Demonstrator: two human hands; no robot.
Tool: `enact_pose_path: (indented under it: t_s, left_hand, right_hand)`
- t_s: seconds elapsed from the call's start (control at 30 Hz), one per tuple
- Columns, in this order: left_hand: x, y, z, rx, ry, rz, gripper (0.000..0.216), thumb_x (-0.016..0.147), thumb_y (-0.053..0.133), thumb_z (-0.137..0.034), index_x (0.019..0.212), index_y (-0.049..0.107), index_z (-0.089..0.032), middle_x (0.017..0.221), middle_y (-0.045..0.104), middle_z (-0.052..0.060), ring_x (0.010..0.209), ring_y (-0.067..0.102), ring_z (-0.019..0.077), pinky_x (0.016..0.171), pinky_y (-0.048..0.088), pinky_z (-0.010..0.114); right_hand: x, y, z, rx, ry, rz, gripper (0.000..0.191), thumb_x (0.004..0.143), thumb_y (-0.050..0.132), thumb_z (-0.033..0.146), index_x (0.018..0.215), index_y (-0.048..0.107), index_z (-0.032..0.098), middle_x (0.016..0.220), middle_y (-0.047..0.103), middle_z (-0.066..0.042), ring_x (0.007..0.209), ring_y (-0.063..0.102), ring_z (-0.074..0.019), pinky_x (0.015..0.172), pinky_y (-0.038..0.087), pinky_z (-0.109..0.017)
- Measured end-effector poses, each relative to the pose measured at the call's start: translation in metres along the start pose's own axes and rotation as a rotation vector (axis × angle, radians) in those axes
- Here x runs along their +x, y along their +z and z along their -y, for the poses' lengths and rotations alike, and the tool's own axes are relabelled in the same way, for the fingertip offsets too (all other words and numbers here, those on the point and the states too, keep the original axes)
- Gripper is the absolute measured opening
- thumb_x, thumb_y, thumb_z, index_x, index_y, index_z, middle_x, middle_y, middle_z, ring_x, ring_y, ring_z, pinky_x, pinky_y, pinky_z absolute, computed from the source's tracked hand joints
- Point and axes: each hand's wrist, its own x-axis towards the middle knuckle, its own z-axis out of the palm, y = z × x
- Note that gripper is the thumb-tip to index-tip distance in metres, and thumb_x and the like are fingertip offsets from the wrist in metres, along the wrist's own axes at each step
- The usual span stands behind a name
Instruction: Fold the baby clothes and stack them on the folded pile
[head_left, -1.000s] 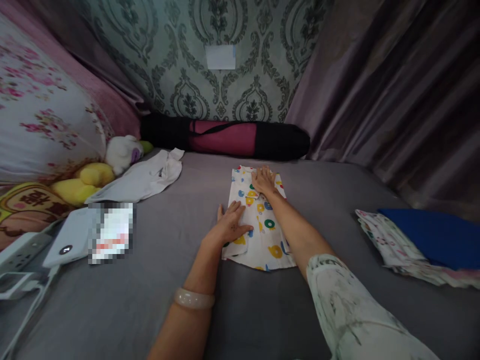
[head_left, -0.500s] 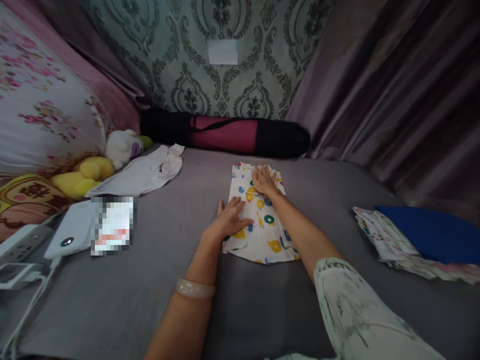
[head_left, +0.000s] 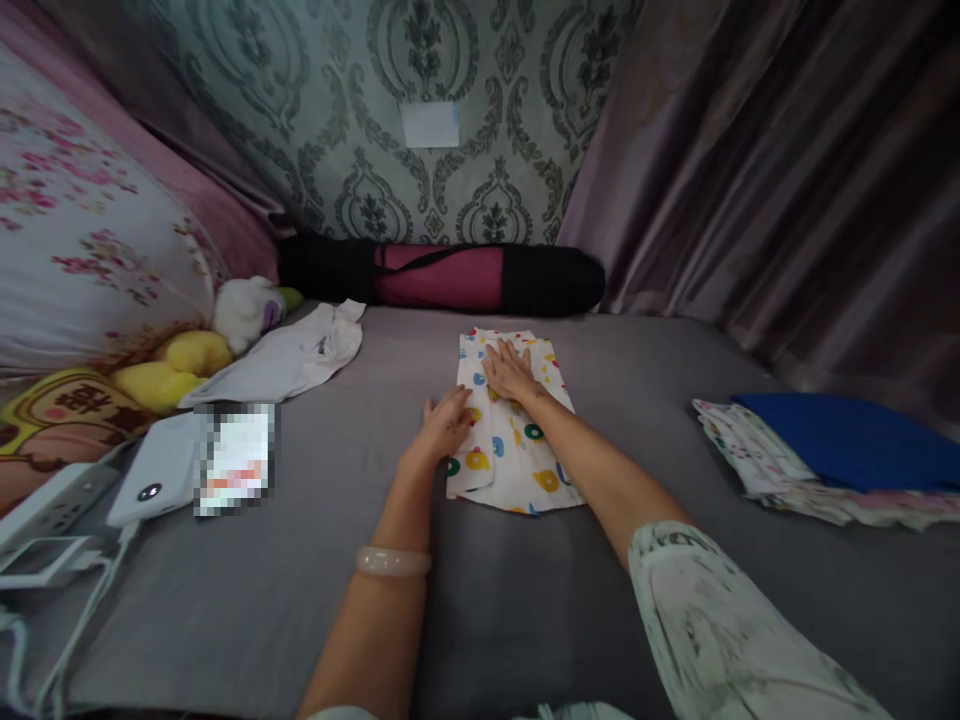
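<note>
A white garment (head_left: 517, 460) printed with yellow, blue, green and red figures lies partly folded on the grey bed sheet (head_left: 337, 470). My left hand (head_left: 448, 425) rests at its left edge, fingers apart and touching a folded-in strip. Flat on the upper middle of the cloth lies my right hand (head_left: 511, 372), its fingers spread. Neither hand grips the fabric. The cloth under both palms is hidden.
At right lies a stack of folded clothes (head_left: 772, 460) with a blue piece (head_left: 847, 440) on top. A white garment (head_left: 292, 355), plush toys (head_left: 172, 370), a power bank (head_left: 161, 470) and a power strip (head_left: 60, 500) are at left. A black-and-magenta long bag (head_left: 442, 277) lines the wall.
My right hand has slid a little left and down over the printed garment. My left hand has shifted slightly toward its left edge. The view has tilted slightly.
</note>
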Motion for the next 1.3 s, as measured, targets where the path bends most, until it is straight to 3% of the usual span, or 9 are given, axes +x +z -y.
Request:
enact_pose_path:
  t_s: [0.23,0.47,0.73,0.9,1.3]
  left_hand:
    - [0.002,-0.011,0.002,-0.015,-0.112,-0.124,0.049,0.086,0.032,-0.012,0.132,0.047,-0.024,0.145,0.044,0.011,0.136,0.037,0.0233,0.110,0.022,0.056]
    - [0.002,-0.014,0.005,-0.007,-0.097,-0.135,0.060,0.081,0.036,-0.008,0.136,0.042,-0.030,0.144,0.046,0.007,0.134,0.039,0.0224,0.110,0.025,0.056]
    - [0.000,-0.025,0.003,-0.053,-0.144,-0.137,0.052,0.085,0.031,-0.012,0.135,0.044,-0.020,0.143,0.046,0.012,0.134,0.040,0.0222,0.110,0.027,0.052]
    - [-0.001,-0.029,0.006,-0.074,-0.171,-0.168,0.056,0.082,0.033,-0.011,0.136,0.044,-0.014,0.142,0.047,0.014,0.132,0.042,0.0220,0.111,0.028,0.046]
    - [0.000,-0.031,0.012,-0.125,-0.177,-0.200,0.061,0.077,0.035,-0.008,0.136,0.045,-0.013,0.138,0.051,0.012,0.129,0.046,0.0217,0.109,0.033,0.039]
  right_hand:
    - [-0.019,0.013,0.048,0.025,-0.069,0.002,0.064,0.097,0.018,0.042,0.148,0.025,0.005,0.156,0.017,-0.013,0.144,0.009,-0.0226,0.116,0.003,-0.042]
    - [-0.020,0.025,0.049,0.024,-0.045,0.018,0.064,0.097,0.016,0.042,0.147,0.024,0.003,0.156,0.018,-0.014,0.144,0.011,-0.0236,0.115,0.007,-0.042]
    - [-0.042,0.014,0.071,0.000,-0.119,-0.020,0.061,0.097,0.017,0.038,0.146,0.026,0.003,0.156,0.018,-0.014,0.144,0.009,-0.0233,0.115,0.003,-0.043]
    - [-0.064,0.017,0.089,-0.031,-0.153,0.037,0.061,0.095,0.023,0.032,0.147,0.024,0.001,0.155,0.020,-0.016,0.144,0.012,-0.0254,0.115,0.007,-0.043]
    - [-0.085,0.014,0.094,0.020,-0.178,-0.015,0.061,0.094,0.025,0.031,0.147,0.023,0.000,0.155,0.020,-0.015,0.144,0.010,-0.0259,0.115,0.004,-0.044]
